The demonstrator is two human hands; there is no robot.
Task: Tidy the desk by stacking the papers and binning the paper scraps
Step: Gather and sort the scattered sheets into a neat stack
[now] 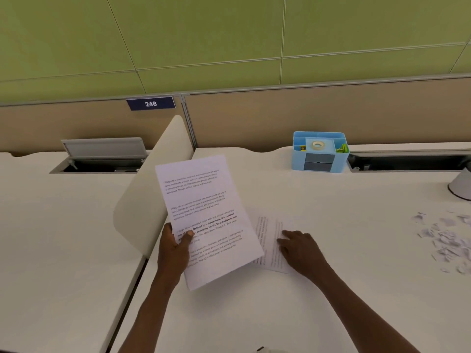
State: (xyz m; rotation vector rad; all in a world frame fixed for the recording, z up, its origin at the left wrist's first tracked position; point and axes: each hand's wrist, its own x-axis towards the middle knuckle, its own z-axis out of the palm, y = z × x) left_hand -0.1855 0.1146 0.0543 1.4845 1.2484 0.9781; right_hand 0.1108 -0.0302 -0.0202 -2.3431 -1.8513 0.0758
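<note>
1. Near the desk's (331,289) left edge, beside the curved divider (142,200), your left hand (175,248) held the printed sheets (204,215) tilted up off the surface, thumb pinching the front face and fingers curled behind.
2. Just right of them, your right hand (303,250) lay with fingers fairly straight on the loose sheet (270,240) still flat on the desk, its left part tucked under the raised sheets; you pressed it, not gripped it.
3. By my reading, you were mid-stacking: that flat sheet needed sliding or lifting to join the held ones, then squaring the edges.
4. Toward the right edge, well apart from both hands, the paper scraps (446,240) lay scattered and not yet binned.
5. At the back edge stood a blue organiser (319,161) holding a tape roll (317,144); a white rounded object (461,184) sat at the far right, cut off by the frame.
6. Nothing blocked the sheet; no bin was visible.
</note>
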